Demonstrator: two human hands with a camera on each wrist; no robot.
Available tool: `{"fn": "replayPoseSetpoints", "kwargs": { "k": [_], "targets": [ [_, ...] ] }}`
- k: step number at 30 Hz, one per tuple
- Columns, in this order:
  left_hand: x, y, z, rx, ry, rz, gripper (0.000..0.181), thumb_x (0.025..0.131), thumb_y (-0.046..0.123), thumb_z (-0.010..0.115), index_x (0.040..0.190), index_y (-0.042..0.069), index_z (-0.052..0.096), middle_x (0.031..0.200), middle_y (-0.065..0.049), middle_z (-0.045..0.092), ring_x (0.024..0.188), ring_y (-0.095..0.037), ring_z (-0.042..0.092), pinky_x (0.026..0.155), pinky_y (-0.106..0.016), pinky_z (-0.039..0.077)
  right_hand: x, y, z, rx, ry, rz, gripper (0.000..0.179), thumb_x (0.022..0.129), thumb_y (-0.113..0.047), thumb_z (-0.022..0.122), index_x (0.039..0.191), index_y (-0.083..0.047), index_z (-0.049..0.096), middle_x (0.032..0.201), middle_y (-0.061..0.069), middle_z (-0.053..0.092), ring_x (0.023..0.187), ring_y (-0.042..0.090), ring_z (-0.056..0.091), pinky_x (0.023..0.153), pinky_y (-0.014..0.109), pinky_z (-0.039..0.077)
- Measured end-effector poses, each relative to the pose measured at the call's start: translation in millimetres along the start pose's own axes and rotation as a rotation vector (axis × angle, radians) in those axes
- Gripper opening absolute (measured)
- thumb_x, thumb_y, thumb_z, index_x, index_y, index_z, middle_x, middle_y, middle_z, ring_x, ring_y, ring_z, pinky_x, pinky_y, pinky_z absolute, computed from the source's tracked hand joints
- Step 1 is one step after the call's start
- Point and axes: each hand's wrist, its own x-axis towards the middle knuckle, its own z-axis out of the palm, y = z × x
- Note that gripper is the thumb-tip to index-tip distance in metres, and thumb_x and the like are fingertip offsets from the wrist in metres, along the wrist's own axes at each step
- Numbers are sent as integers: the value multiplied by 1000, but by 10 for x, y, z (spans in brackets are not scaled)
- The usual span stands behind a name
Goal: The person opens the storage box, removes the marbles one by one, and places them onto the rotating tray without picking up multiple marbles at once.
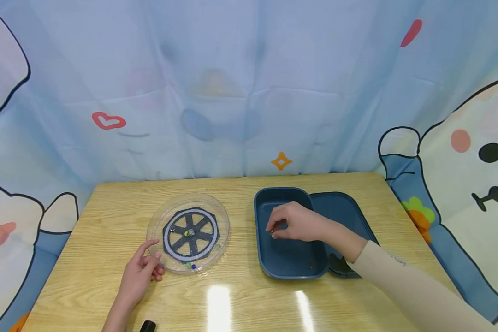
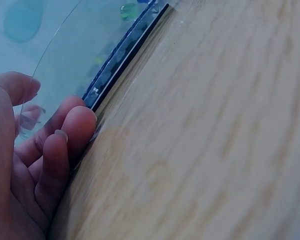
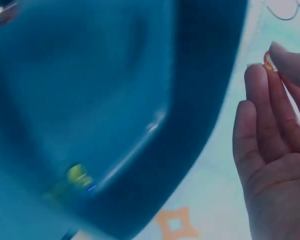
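Note:
My left hand (image 1: 138, 272) grips the near-left edge of a clear round dish (image 1: 224, 216), thumb and index finger at its wall and the other fingers curled. Inside the dish shows a dark spoked wheel pattern with a pale ring (image 1: 191, 232). Several small marbles lie there, among them a blue marble (image 1: 193, 267) and a yellow-green marble (image 1: 186, 233). Over the dark blue bin (image 1: 269, 260), my right hand (image 1: 294, 222) pinches a small clear and orange marble (image 3: 270, 61) between thumb and fingertips.
A brown marble (image 1: 311, 266) lies in the bin's near end, and a yellow marble (image 3: 77, 174) in a corner. A second dark blue tray (image 1: 344, 207) adjoins the bin's right side. A black object (image 1: 148, 326) lies at the table's front edge. A printed curtain (image 1: 232, 92) hangs behind.

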Motion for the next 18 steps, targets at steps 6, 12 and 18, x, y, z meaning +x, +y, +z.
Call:
{"fn": "replayPoseSetpoints", "kwargs": {
  "k": [6,12,18],
  "targets": [
    [-4,4,-21,-7,-5,-5,38,103,19,58,140,13,49,70,-14,63,56,-19,62,54,-32,57,379,-187,81,-35,13,-21,12,90,-5,73,98,-13,76,96,-6,66,86,3,64,76,24,55],
    [-6,3,-19,-26,-1,4,38,103,19,58,140,12,49,69,-14,62,55,-18,61,54,-32,56,755,-315,198,-78,-23,-24,12,91,-6,72,100,-12,76,97,-5,68,86,4,63,77,23,53],
    [-13,1,-14,-25,-8,7,39,103,20,58,140,11,50,70,-14,63,55,-18,61,54,-32,56,1001,-343,323,-77,-60,-11,13,89,-7,75,102,-10,76,98,-3,68,85,6,62,76,21,51]
  ]
}}
